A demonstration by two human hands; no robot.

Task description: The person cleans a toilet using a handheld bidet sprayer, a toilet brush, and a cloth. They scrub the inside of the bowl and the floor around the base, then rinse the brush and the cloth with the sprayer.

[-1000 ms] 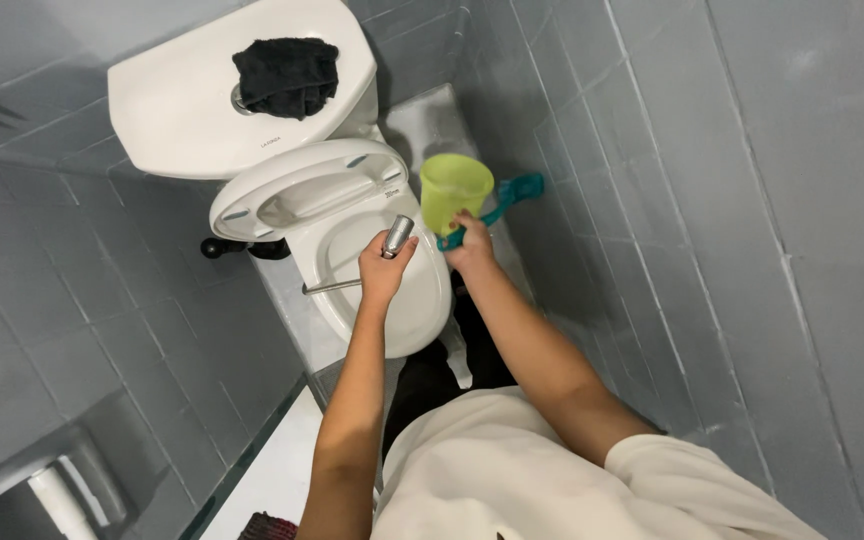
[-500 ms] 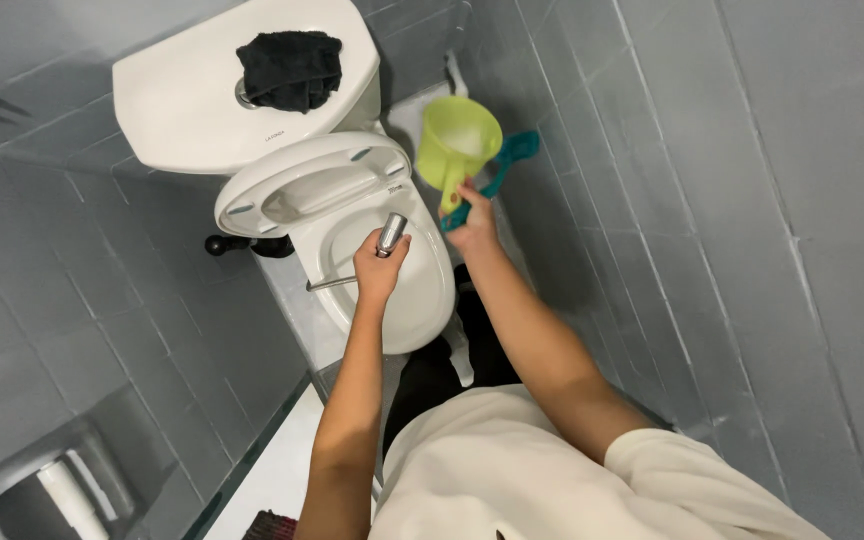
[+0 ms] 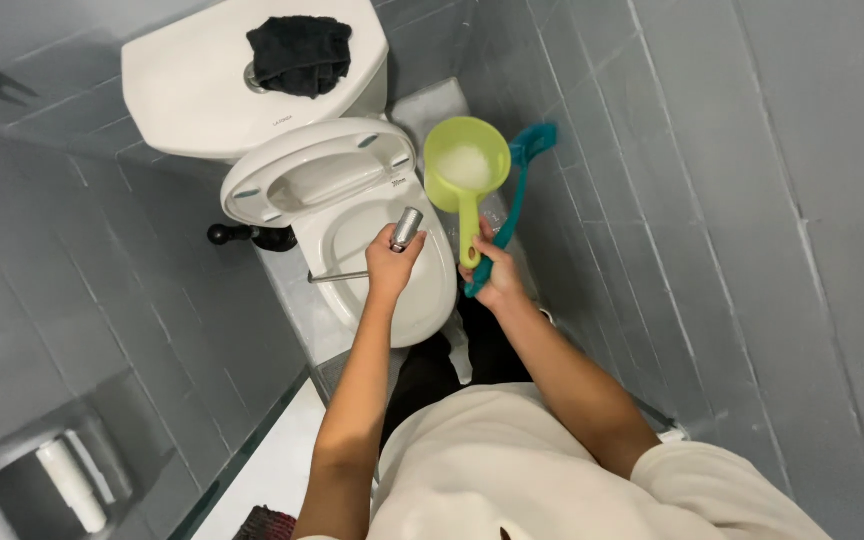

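Over the open bowl of the white toilet (image 3: 407,300), the left hand (image 3: 390,265) is wrapped around a chrome bidet sprayer (image 3: 406,229), its fingers closed on the handle and the nozzle end sticking up past the thumb; a thin metal hose (image 3: 337,277) runs from under that hand out to the left, across the rim; the right hand (image 3: 497,280) is closed on two handles at once, that of a lime-green plastic dipper (image 3: 466,170) and that of a teal toilet brush (image 3: 517,195); the dipper's cup is held up beside the raised seat, to the right of the bowl, and holds something pale, foam or water, I cannot tell which; the brush lies just behind the dipper, its head up near the grey tiled wall (image 3: 672,200); the toilet seat and lid (image 3: 317,175) stand lifted against the cistern (image 3: 202,80), and a black cloth (image 3: 300,52) lies bunched on top of the cistern, covering the flush button in part; a dark valve knob (image 3: 242,236) sits at the wall left of the bowl; lower left, a metal holder with a paper roll (image 3: 67,482) is fixed to the wall; both forearms reach out from a cream shirt (image 3: 512,470)
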